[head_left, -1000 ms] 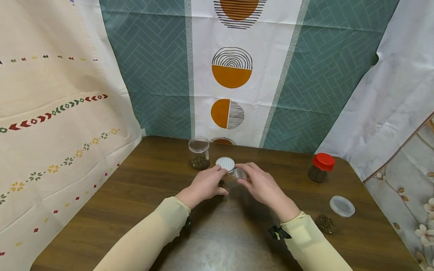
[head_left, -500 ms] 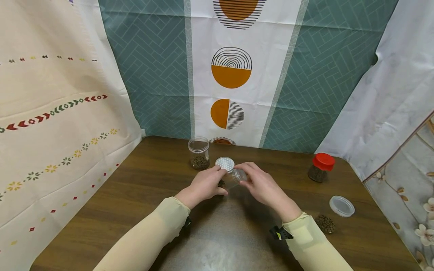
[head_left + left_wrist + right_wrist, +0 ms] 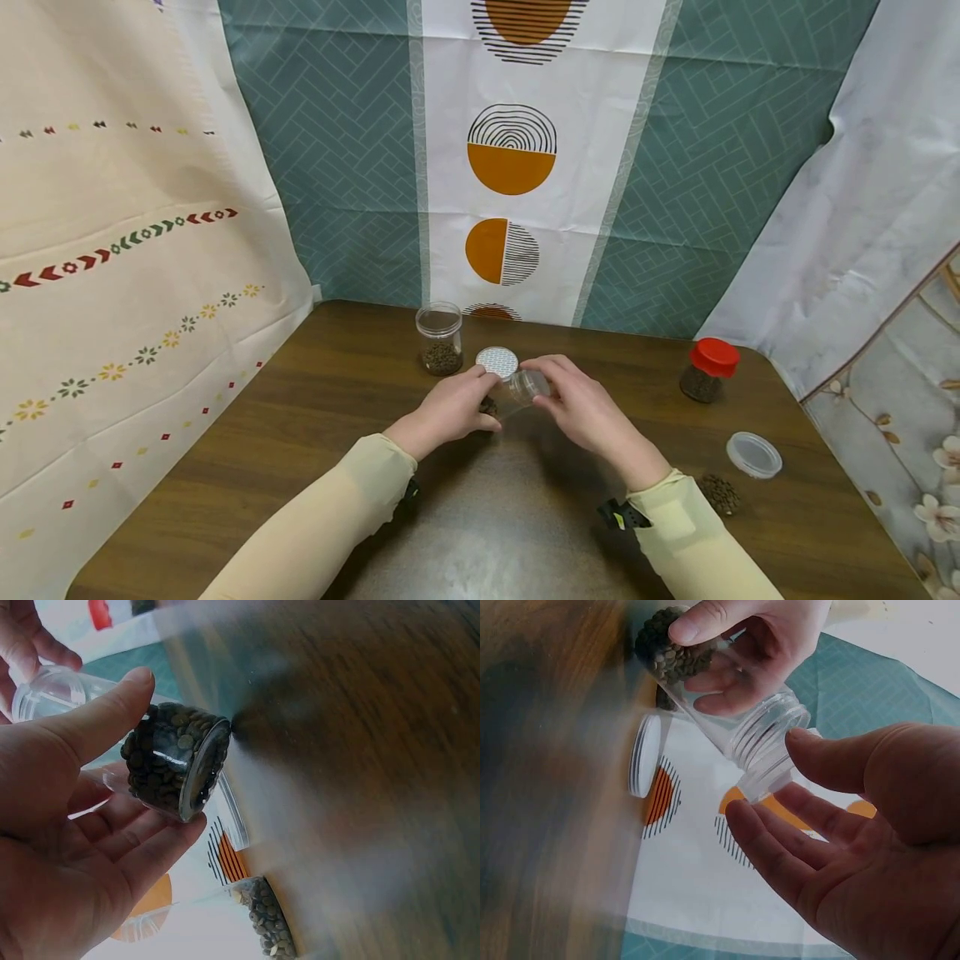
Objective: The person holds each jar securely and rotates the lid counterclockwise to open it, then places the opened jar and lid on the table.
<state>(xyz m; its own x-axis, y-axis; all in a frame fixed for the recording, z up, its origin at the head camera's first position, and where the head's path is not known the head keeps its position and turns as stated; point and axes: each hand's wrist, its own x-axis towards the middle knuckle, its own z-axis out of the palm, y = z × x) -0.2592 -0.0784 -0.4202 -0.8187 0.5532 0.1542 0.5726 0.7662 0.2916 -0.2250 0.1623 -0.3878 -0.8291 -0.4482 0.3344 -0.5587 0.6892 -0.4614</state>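
Observation:
A clear plastic jar point(image 3: 716, 735) lies tilted above the table, its threaded mouth toward my right hand. Brown lentil-like seeds point(image 3: 176, 754) are gathered at its base. My left hand point(image 3: 450, 407) grips the jar near the base, thumb on one side and fingers on the other. At the mouth, my right hand point(image 3: 581, 410) pinches a clear lid point(image 3: 766, 776) between thumb and fingertips. Whether the lid touches the rim is hard to tell. Just beyond the hands, a round white-faced lid point(image 3: 497, 361) rests on the table.
An uncovered clear jar point(image 3: 440, 340) with brown seeds stands behind my left hand. At the right are a red-capped jar point(image 3: 708, 371) and some brown seeds point(image 3: 718, 494) beside a translucent lid point(image 3: 754, 455), seemingly one clear jar. Patterned cloths point(image 3: 352, 167) hang around the wooden table point(image 3: 300, 433).
Both hands keep hold of the jar and lid in nearly the same place. My right thumb has shifted slightly to the right at the lid.

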